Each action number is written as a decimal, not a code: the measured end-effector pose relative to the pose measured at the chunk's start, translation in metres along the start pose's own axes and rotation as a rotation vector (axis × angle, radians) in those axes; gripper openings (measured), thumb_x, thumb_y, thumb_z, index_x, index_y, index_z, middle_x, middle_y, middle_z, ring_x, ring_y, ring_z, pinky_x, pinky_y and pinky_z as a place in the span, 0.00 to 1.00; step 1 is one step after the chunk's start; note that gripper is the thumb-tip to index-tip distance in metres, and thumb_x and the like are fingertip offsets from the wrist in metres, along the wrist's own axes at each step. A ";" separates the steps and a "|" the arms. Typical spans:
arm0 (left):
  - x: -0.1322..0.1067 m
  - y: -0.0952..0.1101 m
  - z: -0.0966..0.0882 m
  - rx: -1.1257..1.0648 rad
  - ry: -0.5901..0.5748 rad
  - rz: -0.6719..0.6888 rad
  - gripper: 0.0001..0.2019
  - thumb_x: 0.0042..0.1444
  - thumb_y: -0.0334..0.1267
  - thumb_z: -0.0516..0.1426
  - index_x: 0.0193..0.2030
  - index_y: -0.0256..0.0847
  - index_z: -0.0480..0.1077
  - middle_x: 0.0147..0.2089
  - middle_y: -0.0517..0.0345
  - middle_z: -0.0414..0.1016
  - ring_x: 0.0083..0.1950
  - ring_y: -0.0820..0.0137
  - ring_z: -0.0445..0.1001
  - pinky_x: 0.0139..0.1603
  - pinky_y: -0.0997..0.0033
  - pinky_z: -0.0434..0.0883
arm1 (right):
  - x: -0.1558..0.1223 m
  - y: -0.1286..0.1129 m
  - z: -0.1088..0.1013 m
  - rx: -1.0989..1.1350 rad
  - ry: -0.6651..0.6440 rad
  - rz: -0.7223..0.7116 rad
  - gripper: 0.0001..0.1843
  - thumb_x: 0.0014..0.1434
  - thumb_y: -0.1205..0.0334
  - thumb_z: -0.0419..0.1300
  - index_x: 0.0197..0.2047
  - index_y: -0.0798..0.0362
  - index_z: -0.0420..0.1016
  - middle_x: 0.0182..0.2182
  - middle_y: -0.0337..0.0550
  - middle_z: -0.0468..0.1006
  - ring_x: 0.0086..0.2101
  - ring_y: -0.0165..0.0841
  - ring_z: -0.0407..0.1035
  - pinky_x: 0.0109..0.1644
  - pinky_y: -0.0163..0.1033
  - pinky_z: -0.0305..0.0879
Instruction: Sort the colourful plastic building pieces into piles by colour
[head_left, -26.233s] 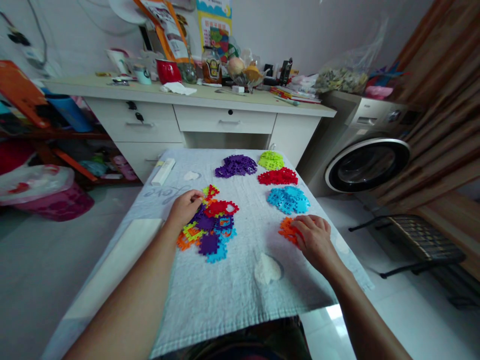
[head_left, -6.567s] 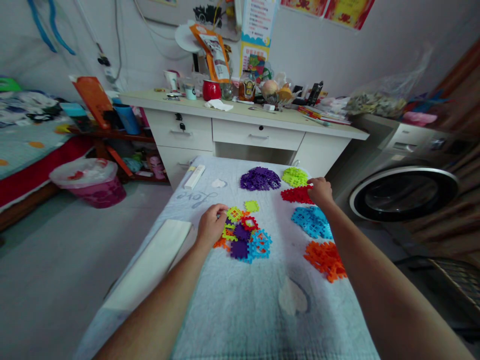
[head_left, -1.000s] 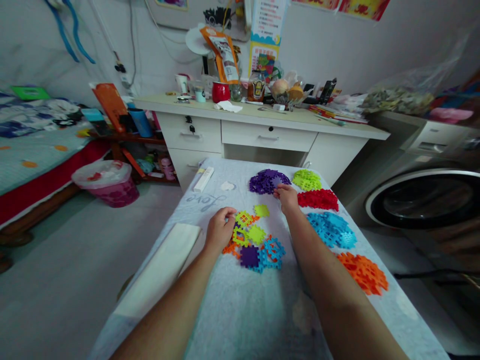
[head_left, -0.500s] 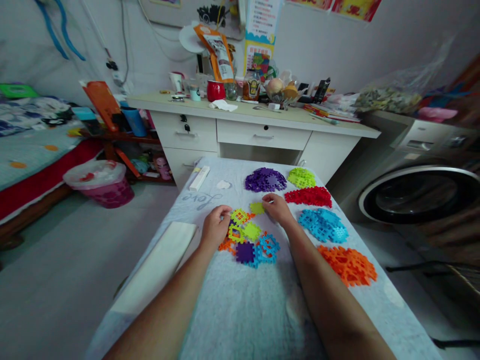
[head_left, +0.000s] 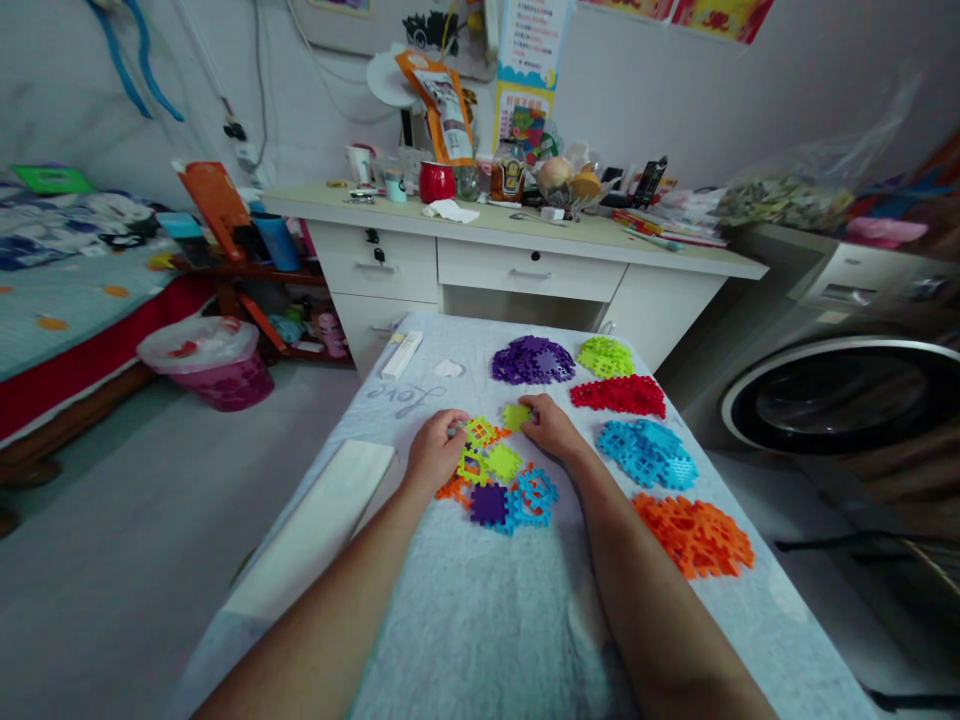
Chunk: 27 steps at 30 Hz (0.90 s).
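In the middle of the cloth-covered table lies a mixed group of plastic interlocking tiles: yellow-green (head_left: 503,462), purple (head_left: 489,505), blue (head_left: 537,497) and some orange. My left hand (head_left: 436,447) is at the left edge of this group, fingers curled and thumb drawn in beside a yellow-green lattice tile (head_left: 481,432); whatever is between the fingertips is hidden. At the group's far edge, my right hand (head_left: 553,428) pinches the right side of a solid yellow-green tile (head_left: 514,417).
Sorted tile piles line the table's far and right sides: purple (head_left: 532,360), yellow-green (head_left: 605,356), red (head_left: 619,395), blue (head_left: 646,453), orange (head_left: 694,535). A long white box (head_left: 319,530) lies at left. Beyond stand a cluttered desk (head_left: 525,235) and a washing machine (head_left: 832,350).
My right hand has moved slightly left, its fingertips now on the solid yellow-green tile's edge. My left hand has stayed nearly in place. The whole view has shifted a little.
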<state>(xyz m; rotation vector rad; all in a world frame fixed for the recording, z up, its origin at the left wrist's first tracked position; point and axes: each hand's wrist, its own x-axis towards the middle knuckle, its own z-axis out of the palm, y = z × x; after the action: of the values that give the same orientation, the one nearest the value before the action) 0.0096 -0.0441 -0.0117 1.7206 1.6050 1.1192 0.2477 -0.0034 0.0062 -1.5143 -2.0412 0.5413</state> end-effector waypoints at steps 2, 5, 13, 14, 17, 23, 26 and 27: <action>0.000 0.004 0.001 0.072 -0.032 0.005 0.12 0.55 0.36 0.55 0.45 0.45 0.75 0.45 0.56 0.79 0.48 0.64 0.75 0.52 0.64 0.69 | 0.000 0.001 -0.001 0.037 0.011 0.014 0.23 0.48 0.72 0.62 0.50 0.54 0.76 0.40 0.43 0.72 0.34 0.30 0.65 0.44 0.37 0.63; 0.003 0.007 0.002 0.161 -0.058 0.013 0.12 0.54 0.37 0.58 0.45 0.47 0.76 0.46 0.56 0.80 0.48 0.63 0.75 0.53 0.63 0.68 | 0.001 0.003 -0.002 0.118 0.053 0.059 0.18 0.46 0.72 0.62 0.42 0.53 0.78 0.33 0.38 0.71 0.31 0.30 0.63 0.41 0.36 0.62; 0.036 -0.005 0.009 0.158 -0.150 -0.048 0.08 0.51 0.37 0.57 0.36 0.43 0.77 0.41 0.55 0.80 0.44 0.65 0.76 0.48 0.68 0.69 | 0.005 0.013 0.004 0.531 0.204 0.161 0.06 0.47 0.62 0.60 0.31 0.52 0.73 0.24 0.33 0.69 0.26 0.28 0.62 0.32 0.33 0.58; 0.039 -0.004 0.010 0.169 -0.147 -0.046 0.07 0.51 0.36 0.57 0.34 0.43 0.77 0.40 0.55 0.80 0.44 0.65 0.76 0.48 0.68 0.69 | 0.006 0.013 0.003 0.554 0.231 0.169 0.06 0.46 0.61 0.61 0.30 0.53 0.73 0.24 0.34 0.69 0.26 0.28 0.62 0.31 0.33 0.58; 0.041 0.001 0.012 0.216 -0.111 -0.066 0.06 0.51 0.36 0.57 0.31 0.44 0.76 0.38 0.55 0.80 0.42 0.65 0.75 0.46 0.68 0.68 | 0.010 0.008 -0.005 0.630 0.299 0.188 0.08 0.44 0.59 0.62 0.30 0.53 0.73 0.24 0.34 0.70 0.24 0.26 0.61 0.28 0.32 0.56; 0.034 0.006 0.005 0.196 -0.102 -0.002 0.07 0.53 0.38 0.55 0.34 0.45 0.75 0.40 0.58 0.79 0.44 0.66 0.75 0.45 0.69 0.67 | 0.044 0.004 -0.054 0.680 0.422 0.225 0.08 0.45 0.61 0.62 0.30 0.52 0.70 0.18 0.32 0.68 0.19 0.27 0.62 0.23 0.32 0.57; 0.032 0.006 0.001 0.151 -0.113 0.012 0.07 0.53 0.37 0.55 0.35 0.45 0.75 0.40 0.57 0.79 0.43 0.66 0.75 0.46 0.68 0.68 | 0.070 0.019 -0.089 0.501 0.503 0.249 0.05 0.45 0.64 0.62 0.29 0.53 0.73 0.20 0.36 0.73 0.23 0.29 0.67 0.28 0.33 0.64; 0.031 0.005 0.000 0.147 -0.111 0.014 0.07 0.53 0.37 0.55 0.36 0.45 0.75 0.40 0.57 0.79 0.42 0.66 0.75 0.46 0.68 0.68 | 0.078 0.026 -0.101 0.418 0.537 0.272 0.06 0.45 0.65 0.62 0.30 0.54 0.75 0.22 0.38 0.75 0.24 0.30 0.69 0.29 0.34 0.65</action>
<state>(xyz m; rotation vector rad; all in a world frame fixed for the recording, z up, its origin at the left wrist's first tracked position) 0.0108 -0.0147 -0.0007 1.8565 1.6439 0.9149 0.3132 0.0790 0.0827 -1.4820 -1.2386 0.5484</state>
